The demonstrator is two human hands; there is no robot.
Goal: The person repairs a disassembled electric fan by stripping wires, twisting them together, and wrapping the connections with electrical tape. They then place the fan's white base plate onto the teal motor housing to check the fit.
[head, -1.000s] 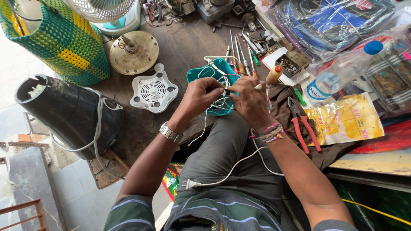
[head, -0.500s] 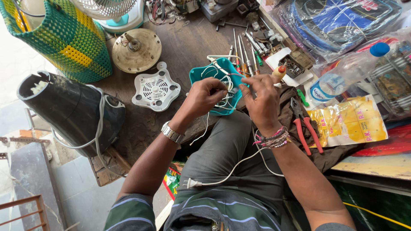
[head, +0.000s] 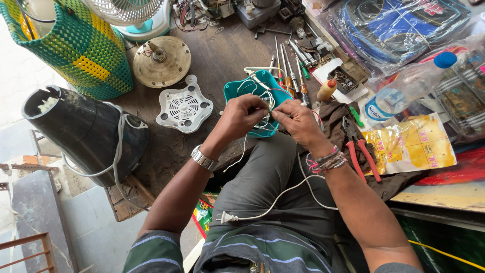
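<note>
A dark, scuffed wooden worktop (head: 222,55) fills the middle of the view, set low before the seated person, with pale paved floor (head: 96,232) showing below its left edge. On its left side stand a green and yellow woven basket (head: 76,45), a black conical housing (head: 81,131) lying tilted, a round beige motor plate (head: 161,61) and a white vented cover (head: 184,108). A row of screwdrivers (head: 290,63) lies at the far middle.

To the right, clear plastic bags holding blue items (head: 399,25) are stacked at the top corner. A clear plastic bottle with a blue cap (head: 409,86) lies on its side below them, and a flat yellow packet with red lettering (head: 409,144) rests just beside red-handled pliers (head: 359,151) on a dark cloth (head: 336,119). A small cream bottle with an orange tip (head: 327,90) stands near the screwdrivers.

The teal plastic casing (head: 251,98) sits at the worktop's near edge, just above the person's knees, with white wires (head: 262,101) looped over it. The left hand (head: 242,115) and right hand (head: 298,119) meet over it, both closed in a pinch on the wires, though exactly which strand each grips is hard to make out. A white cord with a plug (head: 225,218) trails down across the lap.
</note>
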